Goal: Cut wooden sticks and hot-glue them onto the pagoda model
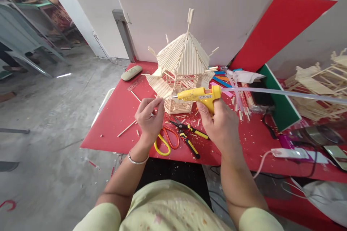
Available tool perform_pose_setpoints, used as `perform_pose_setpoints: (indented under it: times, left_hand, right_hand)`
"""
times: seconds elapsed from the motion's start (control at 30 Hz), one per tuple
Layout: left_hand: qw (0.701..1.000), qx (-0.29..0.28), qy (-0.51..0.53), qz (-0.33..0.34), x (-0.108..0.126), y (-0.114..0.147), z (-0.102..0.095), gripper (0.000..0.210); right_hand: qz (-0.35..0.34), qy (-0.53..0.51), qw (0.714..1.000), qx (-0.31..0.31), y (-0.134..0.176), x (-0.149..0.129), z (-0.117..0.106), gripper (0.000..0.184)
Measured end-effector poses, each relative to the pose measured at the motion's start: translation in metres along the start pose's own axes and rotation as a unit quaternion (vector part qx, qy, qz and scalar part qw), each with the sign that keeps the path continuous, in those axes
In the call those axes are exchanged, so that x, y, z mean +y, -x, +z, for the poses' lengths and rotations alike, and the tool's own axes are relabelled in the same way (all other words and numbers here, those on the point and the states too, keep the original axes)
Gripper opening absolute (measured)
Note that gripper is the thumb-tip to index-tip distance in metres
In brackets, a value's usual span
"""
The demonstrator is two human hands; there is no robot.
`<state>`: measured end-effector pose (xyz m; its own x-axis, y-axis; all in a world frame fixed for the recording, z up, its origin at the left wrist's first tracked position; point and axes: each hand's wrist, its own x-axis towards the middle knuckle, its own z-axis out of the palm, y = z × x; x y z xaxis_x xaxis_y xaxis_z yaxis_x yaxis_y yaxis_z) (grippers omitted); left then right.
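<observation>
My right hand (221, 124) is wrapped round the handle of a yellow hot glue gun (199, 95), its nozzle pointing left. A long clear glue stick (271, 92) runs out of its back end. Close to the nozzle, my left hand (150, 117) pinches a small, thin wooden stick (166, 97); whether nozzle and stick touch I cannot tell. Just behind both hands stands a pavilion model (187, 56) of pale round sticks with a pointed roof, its lower part covered by the glue gun. Scissors (162, 148) with red and yellow handles and cutting pliers (191, 144) lie below.
The red table (108, 130) carries loose sticks and scraps. A glasses case (131, 73) lies at the back left. To the right are a green board (282, 104), a second stick model (311, 83) and a power strip (290, 153) with cables. White panels (151, 14) stand behind.
</observation>
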<state>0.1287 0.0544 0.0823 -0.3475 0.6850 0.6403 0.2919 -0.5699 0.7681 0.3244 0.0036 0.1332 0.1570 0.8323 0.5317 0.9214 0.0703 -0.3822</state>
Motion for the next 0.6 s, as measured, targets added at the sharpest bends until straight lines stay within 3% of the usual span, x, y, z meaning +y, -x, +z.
perform_pose_setpoints:
  times: [0.13,0.27,0.6]
  left_hand:
    - [1.000,-0.001,0.007,-0.013,-0.003,0.002,0.001,0.013]
    - [1.000,0.002,-0.015,0.019,-0.006,0.002,0.001,0.013]
    - [0.995,0.007,-0.039,0.092,-0.013,0.003,0.005,0.012]
  right_hand:
    - [-0.019,0.053,0.998,0.034,-0.011,0.002,0.004,0.051]
    - [-0.049,0.104,0.992,0.056,-0.019,0.001,0.009,0.038]
    - [-0.079,0.168,0.982,0.036,-0.023,-0.006,0.006,0.027]
